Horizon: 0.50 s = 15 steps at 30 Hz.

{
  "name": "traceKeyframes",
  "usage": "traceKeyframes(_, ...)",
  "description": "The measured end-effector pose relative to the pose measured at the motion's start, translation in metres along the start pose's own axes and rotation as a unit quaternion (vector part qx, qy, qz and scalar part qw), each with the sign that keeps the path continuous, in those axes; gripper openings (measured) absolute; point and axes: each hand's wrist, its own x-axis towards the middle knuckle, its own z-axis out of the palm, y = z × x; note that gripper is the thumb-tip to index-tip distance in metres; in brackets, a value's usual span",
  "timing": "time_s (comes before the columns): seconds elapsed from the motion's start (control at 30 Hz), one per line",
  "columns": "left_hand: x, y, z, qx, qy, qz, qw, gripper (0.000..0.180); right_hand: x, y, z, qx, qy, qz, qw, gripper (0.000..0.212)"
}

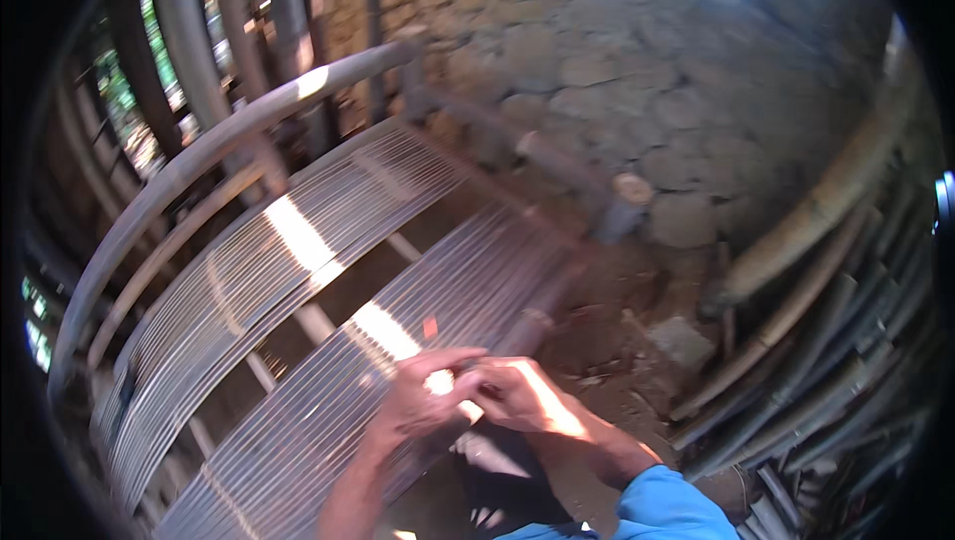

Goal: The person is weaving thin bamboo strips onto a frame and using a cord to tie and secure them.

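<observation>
My left hand [420,393] and my right hand [519,394] meet in front of me, over the near edge of a slatted bench [328,396]. The fingers of both are bent and pressed together at the tips. Whatever they pinch is too small and too blurred to name; a bright patch of sunlight falls between them. Just beyond my left fingertips, a small red piece [430,327] shows against the slats.
A wooden rail [239,127] curves along the bench's back. Behind stands a stone wall [617,53], with a cut log end [629,192] before it. Bamboo poles [806,212] lie stacked on the right. A flat stone [681,341] rests on the dirt floor.
</observation>
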Motion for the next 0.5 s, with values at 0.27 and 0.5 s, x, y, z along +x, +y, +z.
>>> traceKeyframes(0.27,-0.053,-0.104,-0.03,-0.049,0.15,-0.108,0.982,0.01,-0.02,0.061,-0.004,-0.063,-0.066,0.23,0.969,0.024)
traceKeyframes(0.5,-0.056,-0.102,-0.031,-0.082,0.161,-0.103,0.978,0.011,-0.031,0.035,0.021,-0.117,-0.007,0.279,0.953,0.037)
